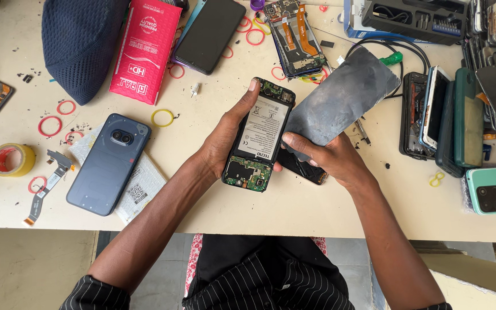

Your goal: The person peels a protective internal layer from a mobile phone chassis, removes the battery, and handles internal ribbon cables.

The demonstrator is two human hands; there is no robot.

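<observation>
Cluttered with repair work, the cream tabletop [317, 212] carries loose phones, coloured rubber rings and small screws. At its middle the left hand [225, 140] is wrapped around an opened phone [258, 138], back cover off, so the white-labelled battery and green circuit boards face up; the thumb rests along the phone's left edge near its far end. The right hand [322, 155] pinches the near edge of a grey back panel [343, 103], holding it tilted just right of the phone, touching or nearly touching its right side. A dark part [302, 167] lies on the tabletop under that hand.

To the left lie a blue-grey phone [108, 163], a red packet [143, 49], a dark blue knitted cap [78, 40] and a roll of yellow tape [11, 159]. Far off sits another stripped phone [293, 37]; a stack of handsets [443, 117] stands at the right.

By my judgement the step in hand is the parting of cover from body, already done. Any next move on the exposed boards calls for a steady grip and a free right hand.
</observation>
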